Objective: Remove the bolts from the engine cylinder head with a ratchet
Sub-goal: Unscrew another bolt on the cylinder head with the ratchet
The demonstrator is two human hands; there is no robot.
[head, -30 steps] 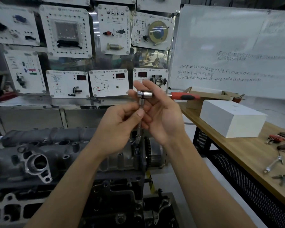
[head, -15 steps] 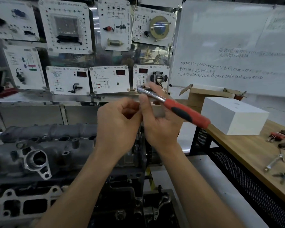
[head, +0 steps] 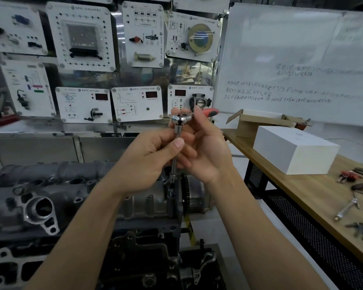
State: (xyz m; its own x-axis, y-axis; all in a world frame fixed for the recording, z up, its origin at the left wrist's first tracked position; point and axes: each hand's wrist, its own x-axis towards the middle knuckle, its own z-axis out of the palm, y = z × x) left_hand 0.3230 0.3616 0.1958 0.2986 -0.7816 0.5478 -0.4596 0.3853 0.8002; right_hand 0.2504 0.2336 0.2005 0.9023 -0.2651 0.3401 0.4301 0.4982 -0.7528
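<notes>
- The left hand (head: 151, 162) in the middle of the frame is pinching a thin silver metal bar (head: 178, 129).
- The right hand (head: 208, 151) is gripping the round head of a shiny silver ratchet with a red handle (head: 179, 118).
- The bar is standing upright, reaching down to the big grey metal engine cylinder head (head: 76, 191), lower left.

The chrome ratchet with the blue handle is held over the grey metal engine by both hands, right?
Not blue: the head view shows a red and black handle on the chrome ratchet. The left hand and right hand do hold it over the grey metal engine.
</notes>
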